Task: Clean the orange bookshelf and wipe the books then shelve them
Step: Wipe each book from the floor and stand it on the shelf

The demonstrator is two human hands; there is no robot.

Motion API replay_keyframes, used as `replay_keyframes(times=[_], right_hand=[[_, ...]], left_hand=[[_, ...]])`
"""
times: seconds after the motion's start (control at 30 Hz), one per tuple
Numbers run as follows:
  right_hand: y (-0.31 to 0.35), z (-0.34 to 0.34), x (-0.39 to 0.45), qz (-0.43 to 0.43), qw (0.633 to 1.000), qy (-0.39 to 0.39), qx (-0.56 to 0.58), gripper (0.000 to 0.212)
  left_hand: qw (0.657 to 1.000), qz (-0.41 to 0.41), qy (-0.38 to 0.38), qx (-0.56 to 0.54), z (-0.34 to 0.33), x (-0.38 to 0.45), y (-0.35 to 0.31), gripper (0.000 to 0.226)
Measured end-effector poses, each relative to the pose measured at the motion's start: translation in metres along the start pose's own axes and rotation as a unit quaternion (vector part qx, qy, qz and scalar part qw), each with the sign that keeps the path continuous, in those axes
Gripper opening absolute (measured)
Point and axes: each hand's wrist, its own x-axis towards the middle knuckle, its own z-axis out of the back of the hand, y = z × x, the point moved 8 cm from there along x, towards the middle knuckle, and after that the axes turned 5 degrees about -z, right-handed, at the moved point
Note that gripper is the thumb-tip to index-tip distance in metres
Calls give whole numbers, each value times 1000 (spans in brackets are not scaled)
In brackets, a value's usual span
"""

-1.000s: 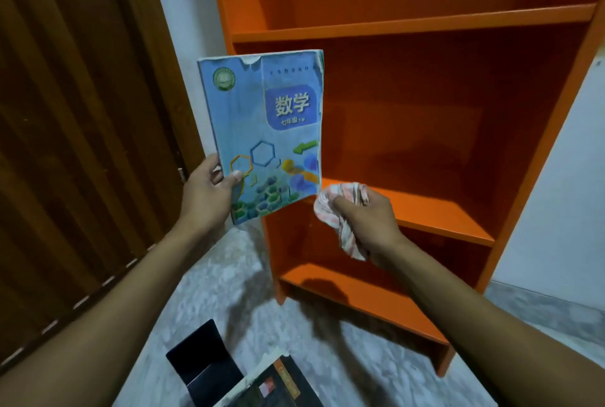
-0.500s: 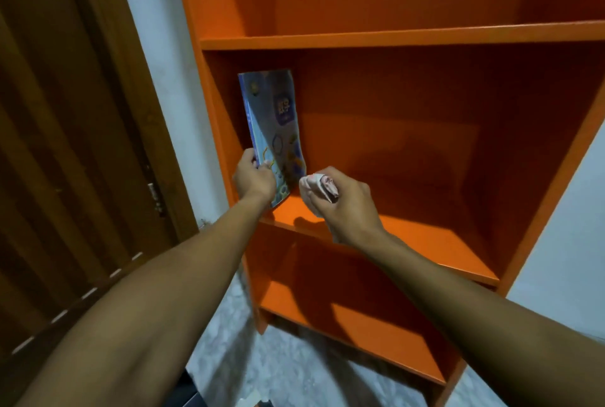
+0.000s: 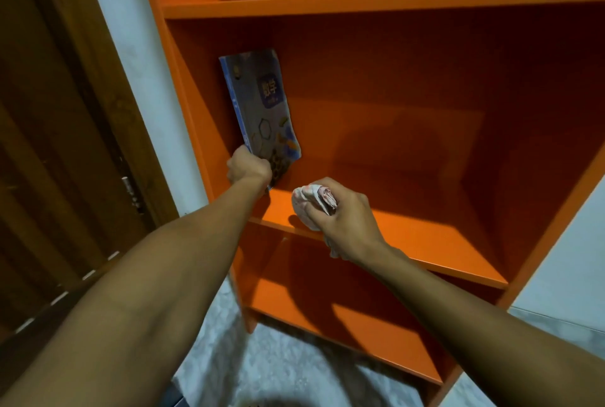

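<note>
Blue maths textbook is gripped at its lower corner by left hand, stood upright against left wall of orange bookshelf, middle shelf. Crumpled cloth is clutched by right hand over shelf front edge.

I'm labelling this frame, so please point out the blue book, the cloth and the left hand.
blue book (image 3: 262, 102), head view, middle of the front cover.
cloth (image 3: 309, 202), head view, bunched part sticking out of the right hand.
left hand (image 3: 248, 169), head view, back of the hand.
</note>
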Motion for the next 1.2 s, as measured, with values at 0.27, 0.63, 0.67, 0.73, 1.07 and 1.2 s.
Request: replay_keyframes(times=[0.27, 0.63, 0.67, 0.73, 1.07, 1.2], right_hand=[[-3, 17, 3, -10, 1000, -6, -7, 7], [9, 14, -21, -31, 999, -3, -11, 8], [10, 12, -27, -40, 999, 3, -1, 9], [4, 2, -42, -102, 993, 14, 59, 16], [-81, -56, -197, -395, 882, 42, 254, 23], [-109, -62, -229, -384, 914, 78, 107, 33]], left_hand=[[1000, 0, -27, -8, 15, 8, 6, 26], [991, -68, 26, 116, 39, -30, 20, 31], [988, -79, 20, 129, 47, -37, 24, 33], [985, -104, 14, 140, 62, -54, 34, 32], [974, -1, 185, 128, 62, -177, 217, 15], [930, 100, 317, 156, 31, -248, 328, 18]])
